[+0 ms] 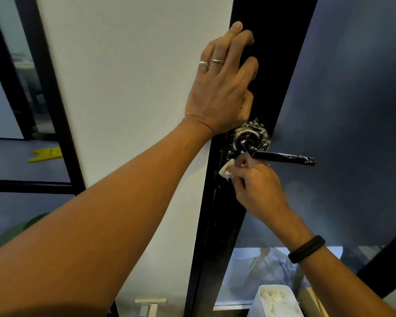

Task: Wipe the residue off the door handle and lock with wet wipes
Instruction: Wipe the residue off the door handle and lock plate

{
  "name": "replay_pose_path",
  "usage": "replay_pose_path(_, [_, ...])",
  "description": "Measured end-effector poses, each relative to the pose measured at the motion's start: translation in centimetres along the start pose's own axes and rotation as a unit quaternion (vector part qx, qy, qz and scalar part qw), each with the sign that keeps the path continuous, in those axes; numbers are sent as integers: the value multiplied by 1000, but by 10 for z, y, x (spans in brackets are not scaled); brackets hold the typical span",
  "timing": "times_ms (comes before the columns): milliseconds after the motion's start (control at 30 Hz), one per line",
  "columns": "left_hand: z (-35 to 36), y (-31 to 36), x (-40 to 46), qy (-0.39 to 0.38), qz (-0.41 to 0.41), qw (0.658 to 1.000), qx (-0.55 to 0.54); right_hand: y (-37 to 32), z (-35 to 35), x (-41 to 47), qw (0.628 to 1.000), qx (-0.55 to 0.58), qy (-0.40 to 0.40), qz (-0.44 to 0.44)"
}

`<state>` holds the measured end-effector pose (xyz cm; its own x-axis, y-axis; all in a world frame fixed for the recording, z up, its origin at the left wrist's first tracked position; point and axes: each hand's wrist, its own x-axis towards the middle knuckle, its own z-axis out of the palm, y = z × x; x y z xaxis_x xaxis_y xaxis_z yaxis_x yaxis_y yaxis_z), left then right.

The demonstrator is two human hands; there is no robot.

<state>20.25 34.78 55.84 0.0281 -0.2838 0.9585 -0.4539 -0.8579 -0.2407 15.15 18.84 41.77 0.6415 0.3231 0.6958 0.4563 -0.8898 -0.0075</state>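
Left hand (220,88) flat against the black door frame (261,42), just above the handle; fingers spread and released, gripping nothing, with two rings (212,62) on adjacent fingers. Forearm stretched across the white wall panel (124,88) beside the frame.

Right hand (254,181) just below the base of the door handle (284,157), fingers pinched around a crumpled white wet wipe (226,170) — wipe pressed to the frame's edge strip at the lock area, directly under the round rose. Black braided bracelet (306,249) on that wrist.

Handle black, lever pointing right across the dark glass pane (352,110), roughly level. Round rose (252,136) and its square plate heavily speckled with white residue; lighter flecks along the lever and at its far tip. More white specks down the frame edge below the wipe.

Near the bottom edge, right of the frame — a white tub (276,300) holding pale wipes, open at the top. Small yellow object (46,154) on the floor seen through the glazing at left.
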Motion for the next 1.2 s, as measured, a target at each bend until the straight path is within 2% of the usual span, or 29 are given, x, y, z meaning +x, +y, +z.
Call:
replay_pose_path(100, [-1,0,-1,-5,-1,1000,-2,-3,13,-8,1000,-8,-14,18])
replay_pose_path(167, [-1,0,-1,-6,-2,1000,2,3,18,-9,989,112,15,97])
replay_pose_path(233, [-1,0,-1,-7,-2,1000,4,10,19,-13,950,233,84,190])
replay_pose_path(267, [0,1,0,-7,-2,1000,4,12,20,-17,934,252,119,225])
replay_pose_path(367, [1,1,0,-4,1,1000,3,11,34,-37,918,247,178,254])
replay_pose_path(567, [2,1,0,3,1,1000,-1,-12,61,-57,880,279,221,314])
replay_pose_path(667, [2,0,0,5,3,1000,-1,-28,78,-60,857,315,206,352])
replay_pose_path(800, [1,0,0,5,3,1000,-2,-42,85,-61,878,318,164,318])
replay_pose_path(967, [2,0,-1,8,5,1000,-2,-44,70,-59,866,312,238,309])
replay_pose_path(1100, [1,0,0,3,2,1000,-4,-50,72,-56,910,284,187,237])
replay_pose_path(1200, [2,0,-1,4,2,1000,-4,-59,60,-58,926,254,221,171])
